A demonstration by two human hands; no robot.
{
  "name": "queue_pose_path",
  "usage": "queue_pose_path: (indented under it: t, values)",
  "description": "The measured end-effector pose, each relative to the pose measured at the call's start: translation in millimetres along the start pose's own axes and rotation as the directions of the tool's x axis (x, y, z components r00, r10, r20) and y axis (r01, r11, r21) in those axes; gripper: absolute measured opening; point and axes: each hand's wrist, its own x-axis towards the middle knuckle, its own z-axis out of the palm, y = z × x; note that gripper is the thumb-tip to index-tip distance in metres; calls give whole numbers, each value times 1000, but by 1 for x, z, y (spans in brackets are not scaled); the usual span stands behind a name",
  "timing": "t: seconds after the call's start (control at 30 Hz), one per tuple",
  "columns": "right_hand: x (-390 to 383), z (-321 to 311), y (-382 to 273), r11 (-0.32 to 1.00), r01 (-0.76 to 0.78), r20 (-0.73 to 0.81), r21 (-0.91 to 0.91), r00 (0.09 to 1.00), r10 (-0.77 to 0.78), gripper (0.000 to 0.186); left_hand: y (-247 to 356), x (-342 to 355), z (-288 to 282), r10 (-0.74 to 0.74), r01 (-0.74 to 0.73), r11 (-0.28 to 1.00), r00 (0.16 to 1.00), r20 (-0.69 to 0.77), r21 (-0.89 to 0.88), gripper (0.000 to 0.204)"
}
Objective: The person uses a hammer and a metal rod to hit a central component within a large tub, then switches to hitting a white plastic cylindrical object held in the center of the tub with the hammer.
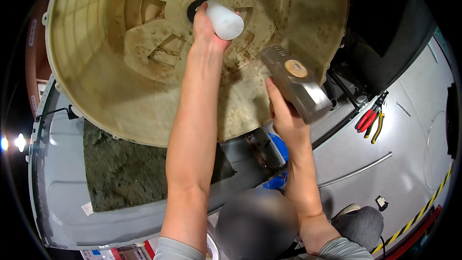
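A large round cream-coloured plastic tub (79,67), stained brown inside, lies open before me. At its middle is a dark round hub (193,12). My left hand (204,29) reaches into the tub and is closed round a thick white cylinder (225,23), held tilted beside the hub; whether its far end touches the hub I cannot tell. To the right, over the tub's lower right wall, my right hand (290,118) grips a heavy steel hammer (301,89) close to its head. The wooden handle's end shows in the head, while the remaining handle and most fingers are hidden.
Under the tub's near side, a dark green mat (130,173) lies on a grey panel (62,188). Red-handled pliers (367,119) and a yellow-and-black-handled tool (378,127) lie on the pale floor at right. Nearer is a metal tube (356,169). Striped tape (416,212) edges the floor.
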Motion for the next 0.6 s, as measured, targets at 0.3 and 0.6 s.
queue_pose_path:
  t: [0.3, 0.6]
  values:
    - [56, 43, 19, 812, 518, 49, -269, 849, -526, 15, 3, 1, 9, -37, 38, 999, 999, -35, 25, 43]
    - [39, 35, -2, 943, 284, 65, -173, 959, -277, 15, 10, 7, -4, -34, 35, 999, 999, -25, 10, 42]
